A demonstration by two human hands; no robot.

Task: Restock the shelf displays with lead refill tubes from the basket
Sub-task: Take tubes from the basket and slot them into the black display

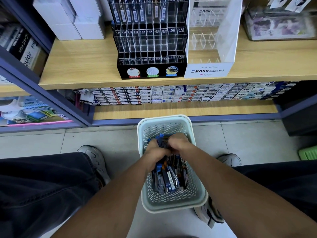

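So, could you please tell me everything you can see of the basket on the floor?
The basket is pale, plastic-looking, rectangular with rounded corners, a solid rolled rim and walls perforated with small holes. It stands upright on the tiled floor in front of the shelves, between the person's feet. It holds a jumble of lead refill tubes, mostly blue and dark. The left hand and right hand reach inside among the tubes.

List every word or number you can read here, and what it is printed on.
"MONO graph MG": front of the white display stand.
"MONO": its back panel.
"0.5B", "0.7B", "0.5 2B", "0.7 2B": slot labels on the black lead display.
"gulair": partly hidden box on the left shelf.
Boxes on the lower shelf and tubes in the basket: too small to read.
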